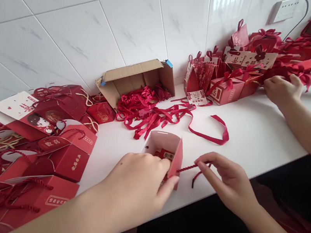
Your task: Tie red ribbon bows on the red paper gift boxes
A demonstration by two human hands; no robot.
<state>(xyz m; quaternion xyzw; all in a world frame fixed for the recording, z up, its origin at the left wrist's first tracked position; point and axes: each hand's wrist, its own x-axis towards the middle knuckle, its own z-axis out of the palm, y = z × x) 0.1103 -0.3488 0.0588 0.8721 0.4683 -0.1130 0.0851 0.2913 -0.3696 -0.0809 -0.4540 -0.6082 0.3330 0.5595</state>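
In front of me on the white table stands a small open gift box, red outside and pale pink inside. Red printed packets show inside it. My left hand reaches over the box; its fingers are in the opening and its thumb presses the outside, gripping the near side wall. A dark red twisted cord comes out of that wall. The cord is pinched between thumb and fingers of my right hand, and its dark-tipped end hangs below. My left fingertips are hidden inside the box.
Finished-looking red gift boxes crowd the left. A cardboard box spills red ribbons at the back. More ribboned boxes stand right, where another person's hands hold a red ribboned item. A wall socket is behind.
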